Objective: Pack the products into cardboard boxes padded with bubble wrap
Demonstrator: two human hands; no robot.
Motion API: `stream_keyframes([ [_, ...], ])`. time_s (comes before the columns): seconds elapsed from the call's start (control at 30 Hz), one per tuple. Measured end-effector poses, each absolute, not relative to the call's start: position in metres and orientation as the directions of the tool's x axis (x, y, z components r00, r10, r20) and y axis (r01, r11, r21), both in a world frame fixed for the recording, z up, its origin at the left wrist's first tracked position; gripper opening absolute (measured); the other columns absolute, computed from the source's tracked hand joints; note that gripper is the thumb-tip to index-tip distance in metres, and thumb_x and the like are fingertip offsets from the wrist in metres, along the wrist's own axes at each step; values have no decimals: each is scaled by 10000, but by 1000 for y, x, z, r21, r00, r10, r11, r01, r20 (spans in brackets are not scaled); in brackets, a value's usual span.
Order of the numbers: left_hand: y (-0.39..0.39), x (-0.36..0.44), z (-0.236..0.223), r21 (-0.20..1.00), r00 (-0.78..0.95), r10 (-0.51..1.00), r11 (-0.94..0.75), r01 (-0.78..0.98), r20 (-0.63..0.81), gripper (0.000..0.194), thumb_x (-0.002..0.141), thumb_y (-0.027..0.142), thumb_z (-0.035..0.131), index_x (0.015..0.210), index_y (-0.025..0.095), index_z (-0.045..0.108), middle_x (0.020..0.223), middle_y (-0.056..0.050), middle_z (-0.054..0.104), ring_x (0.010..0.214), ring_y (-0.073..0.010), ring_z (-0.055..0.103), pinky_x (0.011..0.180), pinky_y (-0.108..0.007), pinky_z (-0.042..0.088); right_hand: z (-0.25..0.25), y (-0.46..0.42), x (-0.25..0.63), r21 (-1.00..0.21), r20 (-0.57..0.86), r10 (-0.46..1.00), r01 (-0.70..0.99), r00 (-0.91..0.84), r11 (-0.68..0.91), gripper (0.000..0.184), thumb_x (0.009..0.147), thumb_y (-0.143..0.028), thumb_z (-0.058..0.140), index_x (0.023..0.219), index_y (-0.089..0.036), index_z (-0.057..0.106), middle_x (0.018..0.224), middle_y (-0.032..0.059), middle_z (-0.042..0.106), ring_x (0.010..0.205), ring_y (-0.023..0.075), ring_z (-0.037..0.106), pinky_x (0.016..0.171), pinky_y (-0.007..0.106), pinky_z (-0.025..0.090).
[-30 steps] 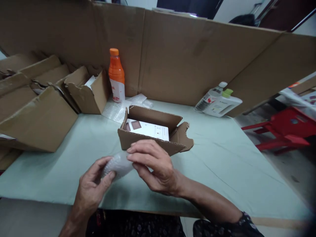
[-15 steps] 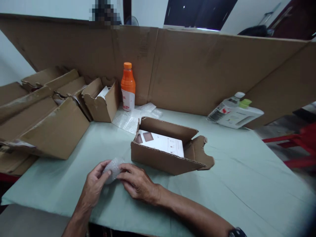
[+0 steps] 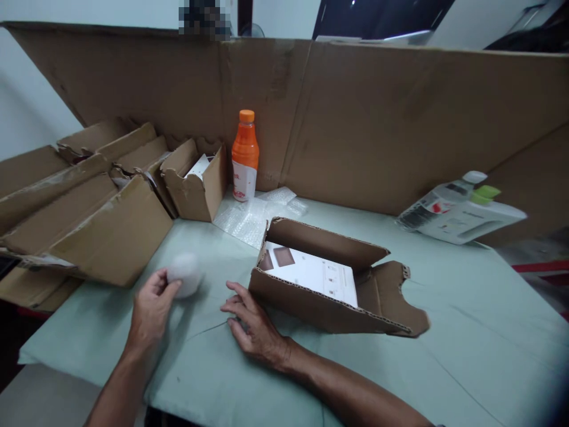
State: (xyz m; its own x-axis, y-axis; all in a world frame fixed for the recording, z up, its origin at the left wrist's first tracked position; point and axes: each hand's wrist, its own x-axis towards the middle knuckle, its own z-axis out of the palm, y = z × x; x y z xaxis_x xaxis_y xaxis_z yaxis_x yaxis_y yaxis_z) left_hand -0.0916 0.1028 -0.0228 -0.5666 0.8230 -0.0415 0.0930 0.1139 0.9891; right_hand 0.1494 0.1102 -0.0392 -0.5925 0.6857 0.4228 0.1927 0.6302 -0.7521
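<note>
Between the thumb and fingers of my left hand [image 3: 151,305] is a blurred, rolled piece of bubble wrap [image 3: 185,274], raised over the table's left part. My right hand [image 3: 253,326] holds nothing; its fingers are spread, just left of and in front of the open cardboard box [image 3: 311,305]. In that box lies a white printed carton [image 3: 317,273] with brown squares at one end. The box's right end flap is folded outward. Whether anything is inside the bubble wrap, I cannot tell.
Several open cardboard boxes [image 3: 106,228] crowd the left side. An orange-capped bottle [image 3: 245,157] stands by the cardboard wall [image 3: 377,118], near flat bubble wrap sheets [image 3: 244,219]. At the back right, a clear bottle [image 3: 440,201] and a white jug [image 3: 478,222] lean together. Green cloth covers the table [image 3: 377,379].
My right hand has let go of the bubble wrap and its fingers have opened. My left hand has carried the wrap up and leftward. The view has shifted, moving the box rightward in the picture.
</note>
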Motion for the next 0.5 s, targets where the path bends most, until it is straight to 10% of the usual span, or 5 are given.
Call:
stream_keyframes([
  [0.5, 181, -116, -24, 982, -626, 776, 52, 180, 73, 440, 610, 378, 717, 990, 158, 700, 905, -52, 725, 841, -207, 650, 823, -335, 515, -53, 112, 150, -783, 357, 692, 203, -628, 588, 282, 847, -55, 568, 1078, -176, 676, 1437, 179, 559, 1130, 223, 677, 1021, 404, 560],
])
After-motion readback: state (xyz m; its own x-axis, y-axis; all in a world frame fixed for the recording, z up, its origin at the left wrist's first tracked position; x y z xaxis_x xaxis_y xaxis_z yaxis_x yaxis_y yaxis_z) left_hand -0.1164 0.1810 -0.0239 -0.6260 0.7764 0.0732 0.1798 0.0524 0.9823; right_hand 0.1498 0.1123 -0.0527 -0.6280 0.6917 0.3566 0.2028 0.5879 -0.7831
